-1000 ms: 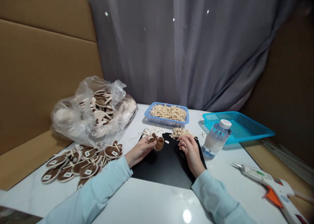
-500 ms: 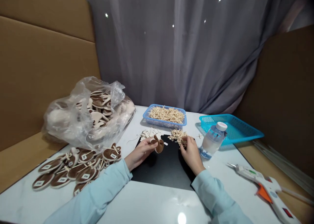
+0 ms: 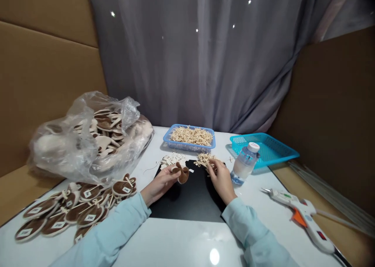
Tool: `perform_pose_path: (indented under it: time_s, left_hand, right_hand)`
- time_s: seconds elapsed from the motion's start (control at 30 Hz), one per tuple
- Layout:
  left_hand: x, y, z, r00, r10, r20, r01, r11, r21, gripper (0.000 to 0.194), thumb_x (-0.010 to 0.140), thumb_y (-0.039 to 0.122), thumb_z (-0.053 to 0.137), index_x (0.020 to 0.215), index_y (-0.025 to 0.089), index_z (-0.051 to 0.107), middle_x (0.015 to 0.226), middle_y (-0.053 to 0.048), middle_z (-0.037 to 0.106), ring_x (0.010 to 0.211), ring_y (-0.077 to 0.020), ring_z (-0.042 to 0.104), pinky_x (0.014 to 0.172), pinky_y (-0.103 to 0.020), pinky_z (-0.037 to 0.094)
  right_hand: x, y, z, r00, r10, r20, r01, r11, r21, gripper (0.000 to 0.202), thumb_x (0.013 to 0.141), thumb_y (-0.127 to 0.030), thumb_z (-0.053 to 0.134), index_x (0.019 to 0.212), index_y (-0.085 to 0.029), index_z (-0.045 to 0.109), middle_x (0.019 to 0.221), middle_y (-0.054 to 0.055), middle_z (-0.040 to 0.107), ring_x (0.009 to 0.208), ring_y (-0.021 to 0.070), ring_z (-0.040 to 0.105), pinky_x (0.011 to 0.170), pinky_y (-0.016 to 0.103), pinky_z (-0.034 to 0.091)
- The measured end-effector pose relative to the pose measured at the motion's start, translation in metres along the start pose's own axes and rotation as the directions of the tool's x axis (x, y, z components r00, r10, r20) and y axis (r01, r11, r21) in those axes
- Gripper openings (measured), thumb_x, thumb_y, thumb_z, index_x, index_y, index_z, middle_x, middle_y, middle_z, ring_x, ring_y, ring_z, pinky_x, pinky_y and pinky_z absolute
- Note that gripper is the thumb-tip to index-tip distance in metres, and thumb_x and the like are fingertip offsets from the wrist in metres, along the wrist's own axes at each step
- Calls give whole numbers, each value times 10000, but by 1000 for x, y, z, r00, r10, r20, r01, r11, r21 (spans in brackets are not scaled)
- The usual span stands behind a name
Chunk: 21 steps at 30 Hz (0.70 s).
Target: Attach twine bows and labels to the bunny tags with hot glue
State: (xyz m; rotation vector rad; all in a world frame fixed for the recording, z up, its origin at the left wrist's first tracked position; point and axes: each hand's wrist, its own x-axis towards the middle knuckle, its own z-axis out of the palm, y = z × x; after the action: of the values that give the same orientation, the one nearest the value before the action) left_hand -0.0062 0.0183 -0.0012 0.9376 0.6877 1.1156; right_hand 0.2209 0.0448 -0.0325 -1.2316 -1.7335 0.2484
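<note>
My left hand point(image 3: 160, 184) pinches a small brown miniature slipper point(image 3: 184, 175) with a pale edge, held above the black mat point(image 3: 187, 202). At the mat's far right, the curled fingers of my right hand point(image 3: 222, 181) touch a loose pile of cream cord bows point(image 3: 202, 158). Whatever sits between those fingertips is too small to make out. Beside the pile, toward the left, lies a heap of small white labels point(image 3: 173, 158). A single white label point(image 3: 191, 170) rests on the mat between my hands.
Finished-looking slippers point(image 3: 90, 215) with bows and labels lie at left, before a plastic bag point(image 3: 64, 142) of slippers. A blue basket point(image 3: 191, 146) of bows stands behind. At right are a bottle point(image 3: 244, 163), a turquoise basket point(image 3: 281, 157) and a glue gun point(image 3: 307, 220).
The view has swung slightly right, so everything sits further left. My left hand still holds the slipper. My right hand stays at the bow pile, its fingers shifted a little.
</note>
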Motion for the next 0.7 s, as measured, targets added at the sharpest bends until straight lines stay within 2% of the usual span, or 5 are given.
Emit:
perform_pose_path:
  time_s: [0.17,0.27,0.43,0.57,0.7]
  left_hand:
    - [-1,2,2,999,-28,38,28,1000,8,275,615,316,873,774,151,722,739,-22,708,675,-133,609,706,-230,437]
    - [-1,2,2,999,-49,12,49,999,21,268,613,309,874,774,160,719,741,-22,712,689,-142,620,712,-230,451]
    - [-2,1,1,996,-83,-23,84,994,66,337,579,348,887,817,167,732,858,-53,743,800,-182,655,744,-236,479]
    - [5,4,2,992,-114,-59,118,990,74,353,556,297,900,839,175,728,888,-46,749,873,-211,671,763,-237,497]
    - [2,1,-5,983,-152,-104,158,986,49,301,623,229,863,879,166,716,973,-34,740,1002,-240,644,807,-246,510]
  right_hand:
    - [0,-22,-7,994,-109,-29,109,994,16,170,902,-174,476,1024,-206,590,1027,89,627,1020,227,605,900,363,491]
    - [0,-32,-14,985,-157,-70,158,987,4,201,910,-164,464,1074,-214,568,1074,84,609,1071,209,579,941,345,476]
    - [-1,-27,-20,980,-159,-119,151,985,-80,277,913,-171,464,1182,-178,530,1191,134,565,1172,238,512,1034,407,417]
    - [-5,-15,-16,989,-149,-22,143,977,-159,362,892,-174,513,1253,-157,513,1281,159,533,1232,253,477,1068,419,396]
    - [-8,-6,-8,985,-130,113,151,968,-202,319,844,-189,602,1163,-178,580,1258,150,560,1219,271,501,1042,439,423]
